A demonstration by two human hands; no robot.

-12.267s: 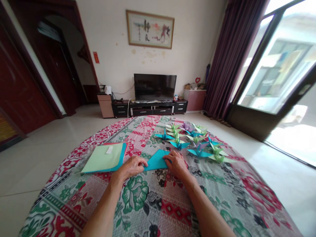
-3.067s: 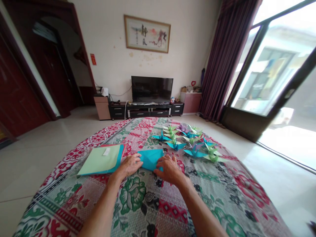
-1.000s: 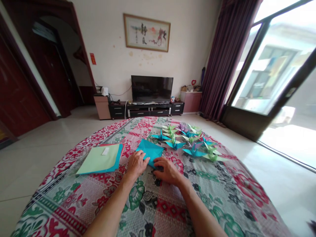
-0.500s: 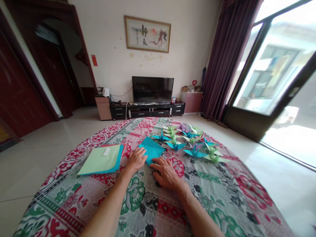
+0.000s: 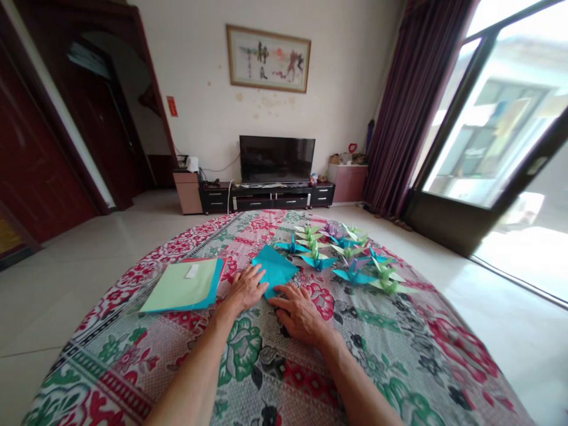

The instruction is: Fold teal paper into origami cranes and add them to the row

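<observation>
Head view: folded blue origami paper (image 5: 278, 269) lies on tablecloth (image 5: 252, 384); left hand (image 5: 245, 289) at its 8 o'clock, right hand (image 5: 298, 309) at 5 — both flattened, grasping nothing, apparently to steady it.

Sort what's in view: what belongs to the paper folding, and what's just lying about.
Part of the folding:
- blue folded paper, touched by the left hand and right hand
- stack of coloured sheets, probably
- paper cranes, apparently finished pieces

Just about the room:
- television
- framed picture
- purple curtain
</observation>
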